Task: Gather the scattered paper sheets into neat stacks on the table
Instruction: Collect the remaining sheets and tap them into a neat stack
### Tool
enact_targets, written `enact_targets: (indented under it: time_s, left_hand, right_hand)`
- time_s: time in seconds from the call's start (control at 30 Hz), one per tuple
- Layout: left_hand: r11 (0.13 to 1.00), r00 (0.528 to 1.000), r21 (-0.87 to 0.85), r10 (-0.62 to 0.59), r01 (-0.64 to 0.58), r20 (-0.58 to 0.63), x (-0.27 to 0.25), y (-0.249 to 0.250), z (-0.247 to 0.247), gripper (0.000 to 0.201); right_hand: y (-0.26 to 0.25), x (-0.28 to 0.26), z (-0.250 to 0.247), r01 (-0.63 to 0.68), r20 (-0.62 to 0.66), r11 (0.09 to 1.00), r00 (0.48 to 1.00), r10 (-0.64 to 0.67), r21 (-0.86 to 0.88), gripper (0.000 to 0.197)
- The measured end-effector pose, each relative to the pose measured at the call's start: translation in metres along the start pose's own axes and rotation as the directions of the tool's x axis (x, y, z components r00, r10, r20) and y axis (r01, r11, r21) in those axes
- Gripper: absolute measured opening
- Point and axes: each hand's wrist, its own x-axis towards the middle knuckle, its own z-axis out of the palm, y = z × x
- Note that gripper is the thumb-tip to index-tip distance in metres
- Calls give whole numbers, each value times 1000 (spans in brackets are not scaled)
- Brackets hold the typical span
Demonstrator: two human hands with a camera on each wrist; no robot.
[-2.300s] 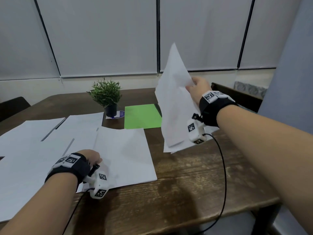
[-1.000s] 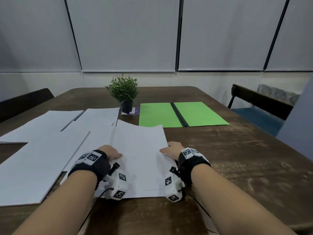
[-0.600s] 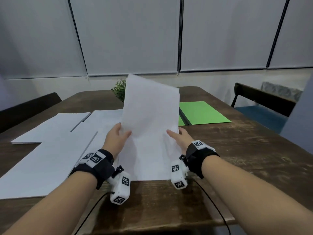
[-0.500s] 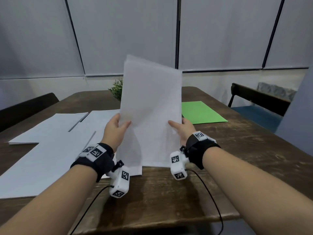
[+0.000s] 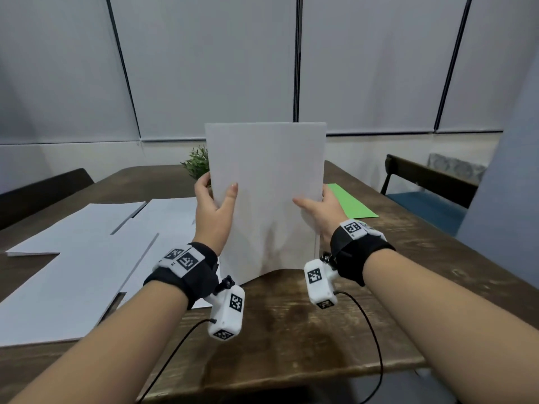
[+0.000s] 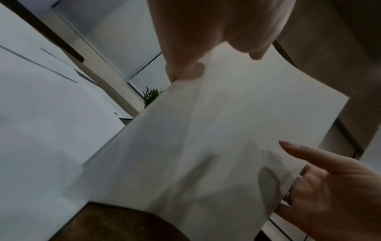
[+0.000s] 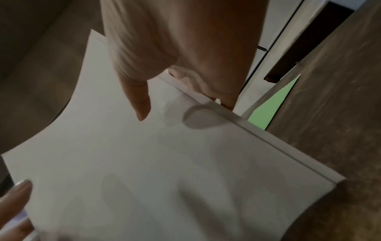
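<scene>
Paper stack now upright — both hands.

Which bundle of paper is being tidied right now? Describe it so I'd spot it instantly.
On the wooden table, look at its near edge, between the left hand and right hand. The held stack stands upright; the other white sheets lie flat.

Office meeting room: wooden table, chairs, blinds.

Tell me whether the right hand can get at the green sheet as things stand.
Probably not yet: the right hand grips the upright stack of paper together with the left hand. The green sheet lies uncovered just beyond it, otherwise unblocked.
</scene>
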Motion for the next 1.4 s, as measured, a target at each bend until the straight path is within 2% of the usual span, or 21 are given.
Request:
enact_targets:
  time_s: [0.07,0.13,0.33,0.4,0.47,0.57,0.7,0.83,1.03,1.1,1.17,1.23,1.3,1.4]
  left_hand:
    - [998,998,-9,-54,54,22,-6,-8,4,49]
    - [998,997,-1,-70,70,28,-8,-10,9,44]
    - [998,998,39,57,-56,-17,7,-6,21,38]
    - [1000,999,26,17,-16,-29,8,-12,21,44]
    - [997,997,22,-72,72,-22,2,-21,20,51]
    - [987,986,0,-163,164,42,-12,-33,20,46]
    - [990,990,17,-138,137,40,-13,-38,20,31]
    - [974,980,116,-198,194,23,-13,-50,14,24]
    - [945,965,226,-256,236,65,-2,-46,4,18]
    - [922,946,249,-319,295,60,7,-44,-5,18]
    - [860,902,320,-431,397,40,17,-52,-21,18]
    - [759,847,439,-532,480,-4,26,-62,-43,29]
    - [611,816,621,-572,491,-82,32,-72,-70,45]
    - [310,790,861,-593,404,-158,36,-78,-108,50]
  right_hand:
    - [7,-4,-4,-64,28,998,998,63,8,38]
    - [9,-6,-3,-72,25,997,997,71,24,44]
    - [-8,1,-1,13,-47,1000,999,-12,19,44]
    - [-5,2,1,18,-29,1000,999,-18,6,57]
    - [5,-1,2,-37,-1,999,999,37,2,64]
    - [21,-9,3,-116,21,993,993,116,-26,45]
    - [30,-5,4,-97,-31,995,995,96,-26,30]
    - [43,-1,0,-111,-25,990,994,109,-91,36]
    - [50,-2,-3,-97,-19,965,995,95,-246,29]
    - [50,2,0,-97,-9,940,995,99,-326,30]
    - [49,2,3,-127,6,912,990,141,-391,32]
    - [51,-1,5,-164,5,872,982,187,-462,33]
    - [56,-4,5,-198,1,822,972,234,-535,35]
    - [65,-8,9,-216,18,748,956,291,-628,32]
